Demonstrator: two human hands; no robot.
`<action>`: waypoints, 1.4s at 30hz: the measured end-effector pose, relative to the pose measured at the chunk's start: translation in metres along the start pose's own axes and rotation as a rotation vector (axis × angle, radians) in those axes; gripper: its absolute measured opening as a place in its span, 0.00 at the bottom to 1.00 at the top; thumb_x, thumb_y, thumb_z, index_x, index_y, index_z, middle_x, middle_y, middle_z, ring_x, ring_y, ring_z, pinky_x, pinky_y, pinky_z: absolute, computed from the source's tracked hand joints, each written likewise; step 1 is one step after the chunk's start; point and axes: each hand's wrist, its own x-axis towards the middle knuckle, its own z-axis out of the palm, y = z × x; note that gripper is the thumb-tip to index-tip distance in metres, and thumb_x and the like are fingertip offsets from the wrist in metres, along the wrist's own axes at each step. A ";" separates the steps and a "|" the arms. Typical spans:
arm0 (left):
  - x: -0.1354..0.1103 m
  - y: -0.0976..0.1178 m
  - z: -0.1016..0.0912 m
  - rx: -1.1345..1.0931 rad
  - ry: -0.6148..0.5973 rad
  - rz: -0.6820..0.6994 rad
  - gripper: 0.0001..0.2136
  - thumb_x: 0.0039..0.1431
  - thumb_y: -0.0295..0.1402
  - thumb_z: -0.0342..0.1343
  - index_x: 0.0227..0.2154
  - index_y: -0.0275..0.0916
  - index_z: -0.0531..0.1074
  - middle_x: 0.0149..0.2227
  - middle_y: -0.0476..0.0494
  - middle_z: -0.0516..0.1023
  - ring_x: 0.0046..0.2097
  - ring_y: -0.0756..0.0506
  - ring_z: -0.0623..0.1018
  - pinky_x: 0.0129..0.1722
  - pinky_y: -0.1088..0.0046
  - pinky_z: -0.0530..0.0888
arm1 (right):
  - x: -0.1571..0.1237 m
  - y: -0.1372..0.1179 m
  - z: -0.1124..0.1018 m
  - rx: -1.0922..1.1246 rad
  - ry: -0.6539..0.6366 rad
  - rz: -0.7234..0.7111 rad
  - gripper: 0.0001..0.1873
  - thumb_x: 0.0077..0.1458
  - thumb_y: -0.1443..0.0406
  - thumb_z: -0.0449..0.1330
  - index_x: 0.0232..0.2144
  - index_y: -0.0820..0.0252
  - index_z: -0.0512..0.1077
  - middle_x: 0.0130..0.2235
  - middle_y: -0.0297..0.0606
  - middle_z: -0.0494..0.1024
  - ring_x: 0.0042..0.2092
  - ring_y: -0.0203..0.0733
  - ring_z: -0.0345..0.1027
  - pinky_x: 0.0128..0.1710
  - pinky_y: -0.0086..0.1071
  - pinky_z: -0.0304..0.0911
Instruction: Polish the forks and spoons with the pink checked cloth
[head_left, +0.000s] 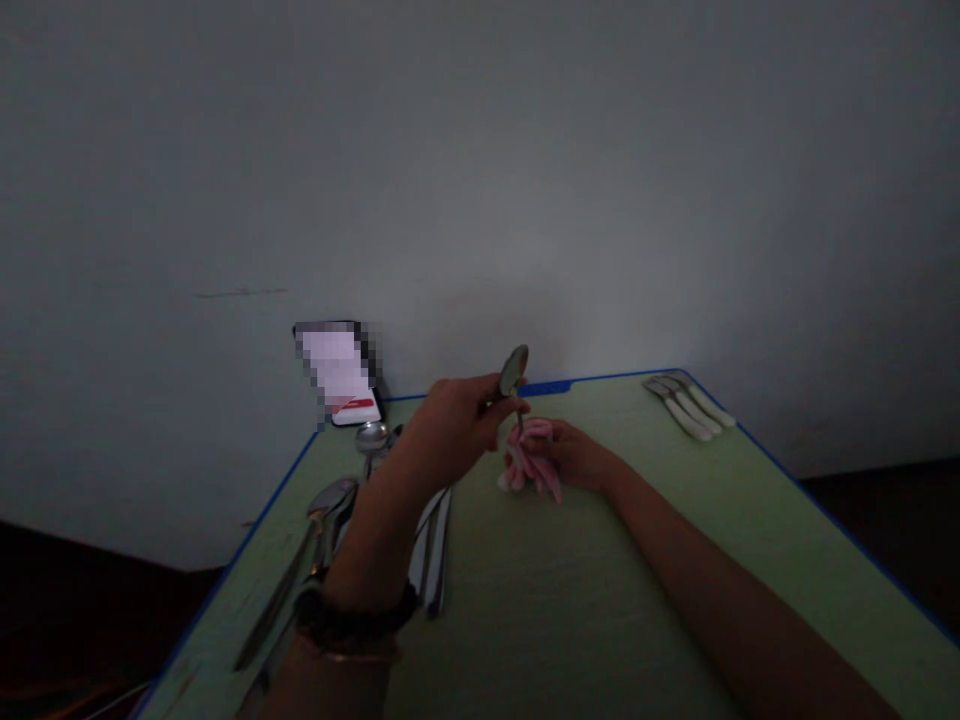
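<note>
A metal spoon [514, 371] stands roughly upright over the middle of the table, bowl at the top. My left hand [461, 425] pinches it just below the bowl. Around the lower part of its handle is a bunched pink cloth [536, 465], gripped by my right hand [574, 455]; the handle's end is hidden in the folds. Beside and behind my left forearm lie several spoons [330, 497] and, closer to the middle, some long metal utensils [433, 560], partly covered by the arm.
Three white-handled forks [688, 408] lie together at the far right corner of the green table [570, 620], which has a blue edge. A phone [341, 375] with a lit screen leans against the grey wall [480, 180] at the far left.
</note>
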 end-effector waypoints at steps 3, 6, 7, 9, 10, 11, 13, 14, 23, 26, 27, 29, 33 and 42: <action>0.000 -0.001 0.000 -0.020 -0.005 -0.006 0.09 0.56 0.33 0.54 0.36 0.35 0.75 0.16 0.53 0.73 0.20 0.52 0.74 0.24 0.79 0.68 | 0.000 0.000 0.000 -0.011 -0.001 0.006 0.15 0.51 0.59 0.61 0.36 0.66 0.68 0.30 0.40 0.77 0.29 0.38 0.72 0.26 0.28 0.66; 0.000 -0.003 0.002 -0.037 -0.019 -0.014 0.10 0.57 0.34 0.53 0.38 0.35 0.74 0.16 0.54 0.72 0.20 0.52 0.73 0.23 0.80 0.68 | 0.000 0.001 -0.002 0.004 -0.013 0.013 0.14 0.52 0.60 0.60 0.36 0.66 0.68 0.30 0.40 0.76 0.29 0.38 0.73 0.27 0.29 0.66; 0.000 -0.003 0.002 -0.041 -0.024 -0.017 0.10 0.57 0.34 0.53 0.38 0.35 0.74 0.16 0.54 0.72 0.20 0.52 0.73 0.23 0.80 0.68 | 0.000 0.001 -0.003 0.013 -0.020 0.018 0.14 0.52 0.60 0.60 0.36 0.66 0.67 0.29 0.40 0.76 0.29 0.38 0.73 0.28 0.29 0.67; 0.000 -0.003 0.003 -0.049 -0.035 -0.017 0.10 0.57 0.34 0.53 0.39 0.35 0.73 0.16 0.54 0.72 0.20 0.52 0.73 0.23 0.80 0.68 | 0.000 0.001 -0.003 0.027 -0.031 0.032 0.15 0.52 0.59 0.60 0.37 0.66 0.67 0.29 0.40 0.77 0.29 0.39 0.73 0.28 0.29 0.67; 0.000 -0.003 0.003 -0.055 -0.039 -0.017 0.10 0.57 0.34 0.53 0.38 0.35 0.73 0.17 0.54 0.72 0.20 0.52 0.73 0.24 0.80 0.68 | 0.000 0.001 -0.003 0.033 -0.033 0.037 0.15 0.52 0.59 0.60 0.37 0.66 0.68 0.30 0.41 0.77 0.29 0.39 0.73 0.28 0.29 0.67; 0.000 -0.003 0.003 -0.065 -0.044 -0.016 0.10 0.57 0.34 0.53 0.39 0.35 0.73 0.17 0.53 0.73 0.20 0.52 0.73 0.24 0.79 0.69 | 0.000 0.001 -0.003 0.036 -0.033 0.040 0.15 0.51 0.59 0.60 0.37 0.66 0.68 0.30 0.41 0.77 0.29 0.39 0.73 0.28 0.29 0.66; 0.000 -0.003 0.004 -0.087 -0.054 -0.018 0.11 0.57 0.34 0.53 0.40 0.35 0.73 0.18 0.53 0.74 0.20 0.52 0.73 0.24 0.79 0.69 | 0.000 0.001 -0.003 0.045 -0.027 0.037 0.16 0.51 0.59 0.61 0.37 0.66 0.68 0.29 0.41 0.77 0.29 0.38 0.73 0.28 0.29 0.67; 0.000 -0.004 0.004 -0.096 -0.058 -0.021 0.11 0.57 0.34 0.53 0.41 0.35 0.72 0.18 0.53 0.73 0.20 0.52 0.73 0.24 0.79 0.69 | 0.000 0.001 -0.003 0.050 -0.023 0.033 0.15 0.51 0.60 0.61 0.37 0.66 0.68 0.29 0.40 0.77 0.29 0.38 0.73 0.28 0.30 0.67; 0.001 -0.005 0.005 -0.078 -0.107 -0.049 0.13 0.58 0.34 0.51 0.43 0.35 0.73 0.22 0.50 0.77 0.19 0.52 0.73 0.24 0.79 0.69 | 0.000 0.002 -0.003 0.060 -0.025 0.040 0.16 0.51 0.60 0.61 0.37 0.68 0.68 0.31 0.43 0.77 0.30 0.39 0.73 0.26 0.28 0.66; 0.002 -0.006 0.006 -0.029 -0.138 -0.043 0.13 0.59 0.34 0.49 0.41 0.35 0.75 0.27 0.47 0.80 0.21 0.52 0.74 0.25 0.79 0.69 | 0.000 0.001 -0.002 0.040 -0.033 0.023 0.16 0.51 0.59 0.61 0.36 0.68 0.68 0.28 0.41 0.76 0.30 0.39 0.72 0.26 0.27 0.66; 0.002 -0.007 0.006 -0.007 -0.146 -0.038 0.13 0.58 0.34 0.49 0.41 0.36 0.75 0.29 0.47 0.80 0.22 0.51 0.75 0.25 0.79 0.69 | 0.000 0.001 -0.002 0.035 -0.033 0.017 0.16 0.51 0.59 0.61 0.35 0.68 0.68 0.27 0.40 0.76 0.30 0.39 0.72 0.25 0.27 0.66; 0.002 -0.008 0.007 0.034 -0.155 -0.029 0.13 0.58 0.34 0.49 0.41 0.37 0.76 0.29 0.47 0.80 0.24 0.50 0.76 0.27 0.79 0.69 | 0.000 0.001 -0.002 0.026 -0.035 0.021 0.17 0.50 0.58 0.61 0.36 0.67 0.68 0.27 0.39 0.75 0.29 0.39 0.72 0.24 0.27 0.65; 0.002 -0.009 0.006 0.070 -0.179 -0.013 0.13 0.59 0.32 0.48 0.40 0.38 0.77 0.25 0.48 0.80 0.26 0.49 0.77 0.30 0.78 0.70 | 0.001 0.002 -0.003 0.028 -0.029 0.042 0.18 0.50 0.58 0.61 0.37 0.66 0.68 0.29 0.40 0.76 0.28 0.38 0.72 0.23 0.27 0.65; 0.000 -0.007 0.006 0.075 -0.171 -0.015 0.13 0.58 0.31 0.48 0.39 0.38 0.77 0.26 0.47 0.80 0.27 0.49 0.77 0.32 0.77 0.71 | 0.000 0.001 -0.002 0.046 -0.024 0.051 0.17 0.49 0.58 0.62 0.35 0.67 0.69 0.30 0.41 0.77 0.29 0.39 0.73 0.23 0.27 0.66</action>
